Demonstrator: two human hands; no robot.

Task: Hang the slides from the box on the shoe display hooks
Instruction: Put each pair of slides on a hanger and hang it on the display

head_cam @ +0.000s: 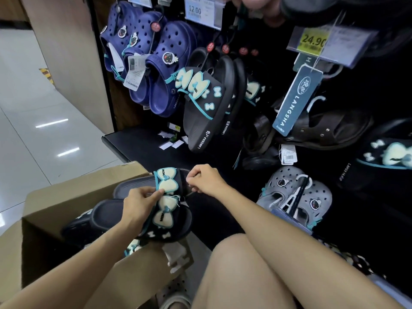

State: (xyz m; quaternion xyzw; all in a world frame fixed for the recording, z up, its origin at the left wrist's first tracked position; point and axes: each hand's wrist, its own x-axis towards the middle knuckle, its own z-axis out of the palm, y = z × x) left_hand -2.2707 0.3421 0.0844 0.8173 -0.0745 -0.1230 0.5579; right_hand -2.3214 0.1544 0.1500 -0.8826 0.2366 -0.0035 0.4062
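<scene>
Two slides (pixel 156 204) held by both hands, perhaps tied, above box (pixel 66 197).

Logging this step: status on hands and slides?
Left hand grips slides over box. Right hand pinches their strap edge. Not yet hung; hooks above hold slides already.

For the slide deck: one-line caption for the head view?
Both hands hold a bow-trimmed black slide pair over the cardboard box.

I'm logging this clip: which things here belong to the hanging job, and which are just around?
Job: pair of black bow slides, left hand, right hand, cardboard box, hung bow slides.
Around: blue clogs, grey clogs, brown sandals, price tags.
</scene>
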